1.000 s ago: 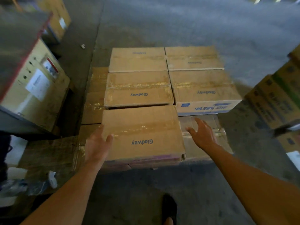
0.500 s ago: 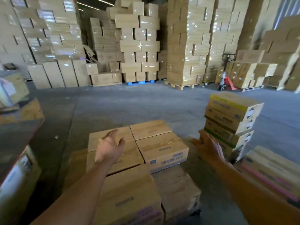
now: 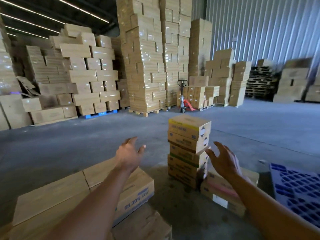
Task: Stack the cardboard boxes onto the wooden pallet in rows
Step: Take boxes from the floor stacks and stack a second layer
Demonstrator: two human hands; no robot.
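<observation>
Flat cardboard boxes (image 3: 52, 193) lie in rows at the lower left, hiding the pallet beneath them. A stack of several printed boxes (image 3: 187, 149) stands on the floor ahead, its top box yellow-edged. Two more boxes (image 3: 223, 193) with a pink stripe lie just right of the stack's foot. My left hand (image 3: 129, 155) hovers open above the far edge of the rows, left of the stack. My right hand (image 3: 222, 160) is open with fingers spread, close to the stack's right side, holding nothing.
A blue plastic pallet (image 3: 299, 186) lies at the right edge. Across open grey floor stand tall walls of stacked cartons (image 3: 145, 66), an orange pallet jack (image 3: 184, 101) and a pile of wooden pallets (image 3: 259, 84) by the corrugated wall.
My view has swung up and to the right, from the boxes on the pallet to the floor stack. Both hands left the placed box and now reach toward the stack.
</observation>
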